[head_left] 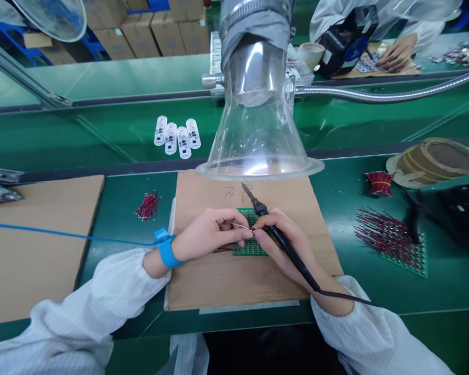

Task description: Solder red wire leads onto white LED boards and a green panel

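Observation:
Over a green circuit board (pixel 250 251) lying on a cardboard sheet (pixel 207 284), both hands meet. My left hand (pixel 214 234) is closed, pinching a thin pale wire (pixel 239 225); a blue strap circles its wrist. The fingertips of my right hand (pixel 283 239) are pinched at the wire's other end. A black soldering iron (pixel 287 247) also rests in my right hand, its tip pointing up and away over the cardboard. Dark red wires (pixel 224 249) stick out from the board's left side, partly under my left hand.
A clear fume hood (pixel 258 135) hangs just beyond the hands. Red wires (pixel 148 205) lie left; a wired board (pixel 404 255), a wire bundle (pixel 380 183) and a round container (pixel 433 161) stand right. Four white boards (pixel 183 141) lie behind. Another person's hand (pixel 398 54) is far right.

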A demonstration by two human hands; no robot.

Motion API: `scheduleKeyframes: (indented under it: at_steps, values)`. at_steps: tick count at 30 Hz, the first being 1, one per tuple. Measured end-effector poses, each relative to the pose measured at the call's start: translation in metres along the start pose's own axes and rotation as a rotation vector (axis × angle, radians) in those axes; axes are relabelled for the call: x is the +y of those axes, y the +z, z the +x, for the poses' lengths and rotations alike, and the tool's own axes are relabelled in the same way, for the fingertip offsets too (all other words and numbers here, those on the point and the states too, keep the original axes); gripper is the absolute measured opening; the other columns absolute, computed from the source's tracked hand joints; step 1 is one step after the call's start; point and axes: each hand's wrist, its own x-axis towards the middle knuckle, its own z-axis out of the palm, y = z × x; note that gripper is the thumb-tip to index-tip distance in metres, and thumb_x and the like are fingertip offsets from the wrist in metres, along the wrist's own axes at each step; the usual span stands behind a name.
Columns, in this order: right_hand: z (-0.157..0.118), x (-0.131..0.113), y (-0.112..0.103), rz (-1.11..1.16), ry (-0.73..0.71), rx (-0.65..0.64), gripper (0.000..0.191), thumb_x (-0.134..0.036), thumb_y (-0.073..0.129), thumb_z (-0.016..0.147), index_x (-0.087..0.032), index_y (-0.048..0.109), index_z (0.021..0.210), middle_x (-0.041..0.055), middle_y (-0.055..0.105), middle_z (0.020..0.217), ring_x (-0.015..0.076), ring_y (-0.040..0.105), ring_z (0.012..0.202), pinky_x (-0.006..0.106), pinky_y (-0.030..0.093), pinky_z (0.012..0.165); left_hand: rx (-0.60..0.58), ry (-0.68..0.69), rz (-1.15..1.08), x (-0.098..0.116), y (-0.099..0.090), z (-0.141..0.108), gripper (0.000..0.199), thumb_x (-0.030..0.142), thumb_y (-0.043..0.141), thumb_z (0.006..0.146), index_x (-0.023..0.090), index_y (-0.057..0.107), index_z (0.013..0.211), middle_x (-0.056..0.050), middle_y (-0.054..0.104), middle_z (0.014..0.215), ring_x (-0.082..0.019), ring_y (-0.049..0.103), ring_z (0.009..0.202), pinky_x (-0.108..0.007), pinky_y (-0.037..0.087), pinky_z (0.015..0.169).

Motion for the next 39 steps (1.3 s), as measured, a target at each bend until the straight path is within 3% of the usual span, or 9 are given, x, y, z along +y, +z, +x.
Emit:
scheduleKeyframes:
  at_steps: [7, 11, 14, 21, 26, 31, 39]
  values:
    - [-0.004, 0.009, -0.004, -0.049, -0.101, 0.021, 0.009, -0.02, 0.07, 0.102, -0.028, 0.074, 0.103, -0.0003, 0.062, 0.087, 0.0153, 0.064, 0.078, 0.028, 0.053, 0.069, -0.072, -0.096, 0.078, 0.01, -0.014, 0.001, 0.032, 0.048, 0.075, 0.093, 0.016, 0.069, 0.096, -0.001, 0.073, 0.076, -0.01, 0.058, 0.057, -0.022, 0.043, 0.054]
    - [-0.015, 0.01, -0.015, -0.092, 0.028, 0.049, 0.016, -0.022, 0.066, 0.104, -0.029, 0.069, 0.119, 0.0036, 0.077, 0.103, 0.0174, 0.077, 0.09, 0.033, 0.063, 0.082, 0.094, -0.067, 0.372, 0.012, -0.031, 0.002, 0.03, 0.047, 0.072, 0.096, 0.017, 0.072, 0.093, -0.001, 0.072, 0.077, -0.013, 0.062, 0.066, -0.023, 0.045, 0.06]
    - [-0.03, 0.015, -0.02, 0.005, 0.141, 0.09, 0.03, -0.026, 0.069, 0.103, -0.029, 0.059, 0.132, 0.0035, 0.083, 0.106, 0.0196, 0.082, 0.094, 0.035, 0.068, 0.083, 0.112, 0.03, 0.58, 0.003, -0.039, 0.004, 0.028, 0.044, 0.068, 0.1, 0.018, 0.075, 0.093, 0.0, 0.073, 0.077, -0.012, 0.061, 0.066, -0.023, 0.042, 0.06]
    - [-0.053, 0.03, -0.031, -0.108, 0.215, 0.166, 0.017, -0.033, 0.08, 0.097, -0.027, 0.07, 0.109, 0.0028, 0.082, 0.09, 0.0211, 0.081, 0.075, 0.031, 0.065, 0.064, 0.082, 0.138, 0.698, -0.007, -0.042, 0.005, 0.022, 0.039, 0.067, 0.101, 0.02, 0.076, 0.096, 0.001, 0.079, 0.085, -0.013, 0.068, 0.072, -0.024, 0.044, 0.065]
    - [-0.053, 0.031, -0.033, 0.114, 0.216, 0.224, 0.007, -0.031, 0.074, 0.1, -0.027, 0.07, 0.105, 0.0021, 0.078, 0.085, 0.0183, 0.075, 0.067, 0.03, 0.063, 0.06, -0.007, 0.16, 0.693, 0.005, -0.039, -0.003, 0.022, 0.037, 0.068, 0.101, 0.019, 0.075, 0.09, 0.001, 0.077, 0.082, -0.012, 0.066, 0.07, -0.023, 0.045, 0.066]
    - [-0.046, 0.029, -0.027, 0.081, 0.235, 0.333, 0.013, -0.036, 0.073, 0.102, -0.025, 0.069, 0.099, 0.0001, 0.073, 0.073, 0.0164, 0.069, 0.059, 0.029, 0.058, 0.056, 0.097, 0.208, 0.794, 0.005, -0.031, 0.001, 0.021, 0.037, 0.067, 0.103, 0.02, 0.076, 0.096, 0.001, 0.079, 0.086, -0.014, 0.069, 0.075, -0.025, 0.045, 0.07]
    - [-0.046, 0.031, -0.027, -0.005, 0.282, 0.231, 0.016, -0.039, 0.074, 0.101, -0.025, 0.067, 0.102, 0.0006, 0.075, 0.078, 0.0183, 0.073, 0.066, 0.031, 0.058, 0.059, 0.161, 0.211, 0.85, -0.007, -0.032, 0.015, 0.019, 0.034, 0.067, 0.103, 0.019, 0.075, 0.095, 0.001, 0.078, 0.083, -0.015, 0.07, 0.075, -0.027, 0.045, 0.07]
